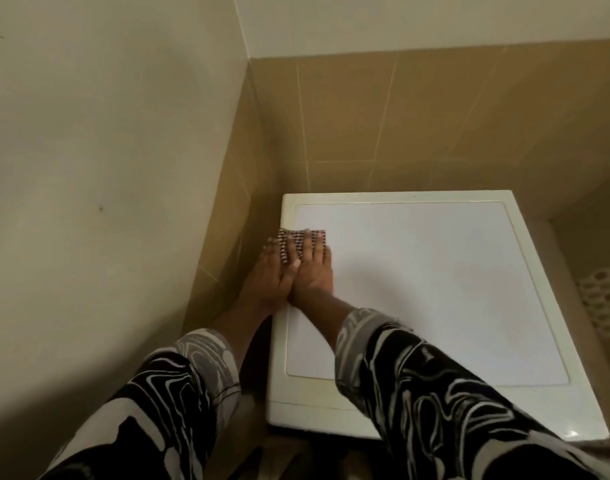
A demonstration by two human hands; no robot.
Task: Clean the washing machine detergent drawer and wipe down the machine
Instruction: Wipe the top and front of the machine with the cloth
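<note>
Sleeves (435, 393), machine top (435, 271), tiled corner (262, 133)

The white washing machine top (435, 289) bears a checked cloth (294, 245) near its far left corner

Long sleeves (431, 386) bear a swirling black, grey and white print.
</note>
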